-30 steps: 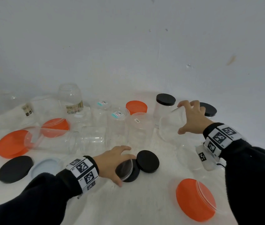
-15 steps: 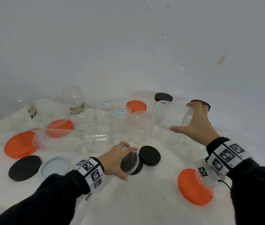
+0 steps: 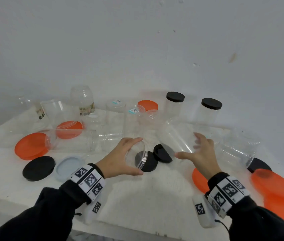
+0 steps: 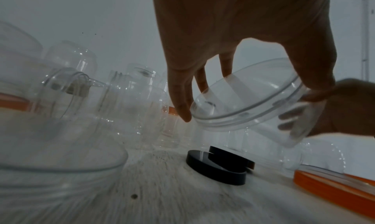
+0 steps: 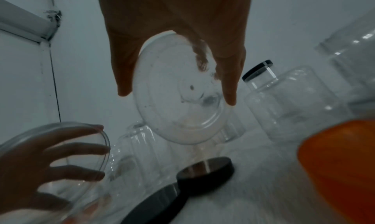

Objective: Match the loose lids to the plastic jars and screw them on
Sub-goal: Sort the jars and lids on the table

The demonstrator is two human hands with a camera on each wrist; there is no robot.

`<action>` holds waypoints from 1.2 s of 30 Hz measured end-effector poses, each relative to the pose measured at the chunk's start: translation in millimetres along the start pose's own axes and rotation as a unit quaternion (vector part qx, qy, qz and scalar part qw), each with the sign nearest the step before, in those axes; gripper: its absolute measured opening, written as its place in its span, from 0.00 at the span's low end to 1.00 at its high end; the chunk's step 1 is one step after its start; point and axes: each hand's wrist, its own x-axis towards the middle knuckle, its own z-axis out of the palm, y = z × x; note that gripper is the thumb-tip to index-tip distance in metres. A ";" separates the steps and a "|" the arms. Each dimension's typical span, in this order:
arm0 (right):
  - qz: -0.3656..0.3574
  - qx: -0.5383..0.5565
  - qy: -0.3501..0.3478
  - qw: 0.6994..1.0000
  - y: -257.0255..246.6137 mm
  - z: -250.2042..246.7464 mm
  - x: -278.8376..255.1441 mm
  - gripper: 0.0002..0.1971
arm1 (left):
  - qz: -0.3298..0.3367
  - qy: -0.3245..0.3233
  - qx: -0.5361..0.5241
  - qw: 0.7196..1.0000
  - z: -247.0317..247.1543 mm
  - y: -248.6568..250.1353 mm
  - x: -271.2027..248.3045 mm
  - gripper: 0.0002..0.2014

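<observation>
Above the desk [image 3: 137, 192], the left hand [image 3: 118, 159] pinches a clear lid [image 3: 136, 156] by its rim while the right hand [image 3: 198, 153] grips a tilted clear jar [image 3: 177, 136], so mating looks next: align mouth and lid squarely, then twist.

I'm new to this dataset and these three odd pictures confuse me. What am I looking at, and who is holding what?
No machine here: a person wears three cameras. The wide picture comes from the head; the two dark ones look along each wrist.

The left hand grips a clear lid, lifted above two black lids on the white table.

The right hand holds a clear jar by its base, tilted with its mouth pointing away; the right wrist view shows that round base.

Around them lie more clear jars, orange lids and two jars already capped in black.
</observation>
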 end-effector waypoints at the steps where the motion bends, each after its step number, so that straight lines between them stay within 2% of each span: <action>1: 0.004 -0.012 -0.006 1.000 3.3 2.7 -6.6 0.48 | 0.003 0.001 -0.006 1.000 -0.1 -0.5 -2.5 0.48; 6: 0.009 -0.061 -0.019 0.998 17.0 13.0 -30.1 0.48 | 0.003 0.004 -0.024 1.000 2.5 -3.6 -14.0 0.48; 12: 0.057 -0.001 -0.026 0.998 25.9 18.8 -40.7 0.41 | 0.011 0.015 -0.049 0.999 6.5 -4.3 -22.2 0.47; 16: 0.056 0.003 -0.050 0.997 30.8 19.0 -47.0 0.41 | 0.019 0.025 -0.067 0.997 8.7 1.7 -21.5 0.46; 21: 0.053 -0.012 -0.119 0.991 38.8 13.2 -49.5 0.47 | 0.023 0.057 -0.100 0.993 13.1 16.7 -12.8 0.47; 25: 0.052 -0.037 -0.167 0.984 41.7 1.6 -48.8 0.55 | 0.028 0.065 -0.114 0.991 20.1 31.4 -2.6 0.42; 30: 0.069 -0.031 -0.165 0.983 45.3 -8.0 -49.2 0.52 | 0.066 0.062 -0.083 0.992 32.3 45.3 9.3 0.44; 36: 0.054 -0.027 -0.223 0.973 49.4 -20.8 -52.4 0.46 | 0.082 0.037 -0.036 0.995 48.2 58.3 21.1 0.43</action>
